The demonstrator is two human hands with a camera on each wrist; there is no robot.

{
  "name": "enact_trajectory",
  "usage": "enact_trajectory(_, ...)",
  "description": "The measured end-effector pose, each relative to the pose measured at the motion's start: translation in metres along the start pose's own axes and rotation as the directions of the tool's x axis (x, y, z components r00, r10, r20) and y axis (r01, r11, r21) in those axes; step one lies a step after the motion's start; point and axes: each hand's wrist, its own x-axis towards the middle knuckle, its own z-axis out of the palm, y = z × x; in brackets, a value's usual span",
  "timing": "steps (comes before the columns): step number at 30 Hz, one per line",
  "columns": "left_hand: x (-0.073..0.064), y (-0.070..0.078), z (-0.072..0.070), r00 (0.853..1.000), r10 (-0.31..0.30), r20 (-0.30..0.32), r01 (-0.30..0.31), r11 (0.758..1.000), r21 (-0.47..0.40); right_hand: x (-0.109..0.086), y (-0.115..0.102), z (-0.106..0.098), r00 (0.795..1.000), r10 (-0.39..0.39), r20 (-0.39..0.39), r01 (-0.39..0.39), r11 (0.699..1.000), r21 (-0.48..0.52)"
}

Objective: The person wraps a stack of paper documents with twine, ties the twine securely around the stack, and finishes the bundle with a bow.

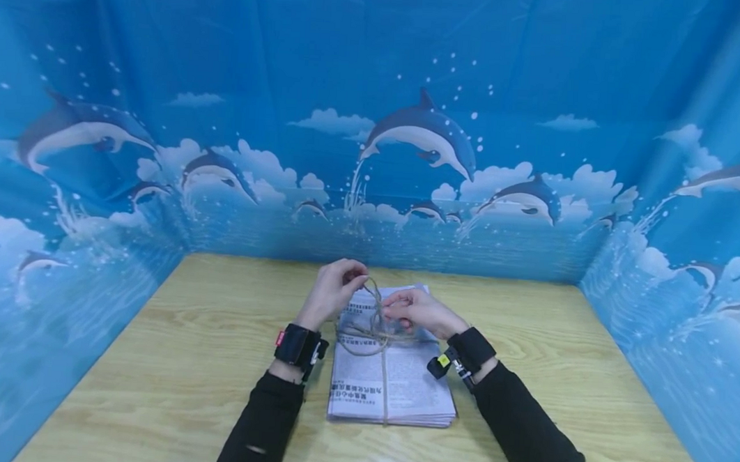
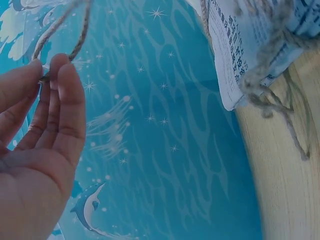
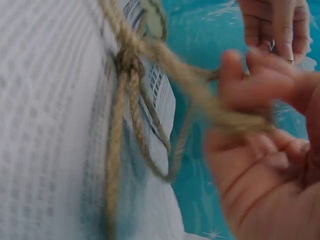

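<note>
A stack of folded newspapers (image 1: 421, 391) lies on the table, with brown twine (image 1: 384, 392) running around it. Near the far end of the stack, my left hand (image 1: 334, 292) pinches a raised loop of the twine (image 2: 85, 30) between thumb and fingertips. Opposite it, my right hand (image 1: 425, 312) has its fingers curled around another stretch of twine (image 3: 185, 77), blurred in the right wrist view. Between the hands, a knot (image 3: 130, 61) sits on top of the papers. Slack twine curves across the stack's left side, and a loose end hangs over an edge in the left wrist view.
The light wooden table (image 1: 212, 362) extends on both sides of the stack. A blue curtain (image 1: 329, 47) printed with dolphins and clouds stands behind the table and along both sides. Each wrist carries a black strap with a small camera.
</note>
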Motion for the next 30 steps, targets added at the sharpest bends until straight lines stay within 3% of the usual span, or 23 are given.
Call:
enact_trajectory(4,0.001,0.000,0.001,1.000,0.003,-0.002,-0.003,1.000,0.007,0.000,0.002,0.000,0.991,0.011,0.135,-0.029,0.991,0.133)
enact_trajectory(6,0.001,0.001,0.001,1.000,0.002,-0.002,-0.002,1.000,0.012,-0.002,0.000,0.001,0.985,0.030,0.167,-0.050,0.992,0.120)
enact_trajectory(9,0.002,0.001,0.002,1.000,0.004,-0.006,-0.004,1.000,0.017,-0.005,-0.005,0.001,0.993,0.025,0.111,-0.021,0.999,-0.033)
enact_trajectory(11,0.002,0.000,0.002,1.000,0.003,-0.006,-0.003,1.000,0.022,-0.008,-0.010,0.000,0.998,0.011,0.056,-0.001,0.986,-0.165)
enact_trajectory(13,0.002,0.000,0.002,1.000,0.004,-0.005,-0.004,1.000,0.021,-0.011,-0.015,-0.002,0.998,0.016,0.054,-0.004,0.976,-0.219)
enact_trajectory(16,0.002,-0.001,0.002,1.000,0.003,-0.004,-0.003,1.000,0.018,-0.015,-0.022,-0.006,0.983,0.047,0.176,-0.038,0.998,-0.052)
enact_trajectory(18,0.003,-0.002,0.003,1.000,0.006,-0.004,-0.006,1.000,0.014,-0.016,-0.024,-0.007,0.961,0.071,0.266,-0.107,0.987,0.122)
enact_trajectory(19,0.003,-0.002,0.003,1.000,0.005,-0.004,-0.005,1.000,0.013,-0.016,-0.024,-0.007,0.953,0.075,0.292,-0.132,0.975,0.180)
enact_trajectory(21,0.003,-0.002,0.003,1.000,0.007,0.000,-0.007,1.000,0.013,-0.018,-0.023,-0.006,0.959,0.085,0.272,-0.145,0.968,0.206)
enact_trajectory(23,0.002,-0.002,0.003,1.000,0.010,0.005,-0.010,1.000,0.009,-0.019,-0.023,-0.005,0.979,0.091,0.180,-0.106,0.991,0.077)
enact_trajectory(25,0.001,-0.002,0.004,1.000,0.013,0.007,-0.013,1.000,0.007,-0.022,-0.025,-0.002,0.996,0.065,0.063,-0.054,0.983,-0.174)
enact_trajectory(28,0.001,-0.002,0.004,1.000,0.021,0.008,-0.021,1.000,0.003,-0.024,-0.030,0.000,1.000,0.005,-0.026,-0.017,0.871,-0.491)
enact_trajectory(30,0.002,-0.001,0.004,1.000,0.024,0.008,-0.024,1.000,0.004,-0.025,-0.032,0.002,0.999,-0.021,-0.046,-0.011,0.799,-0.601)
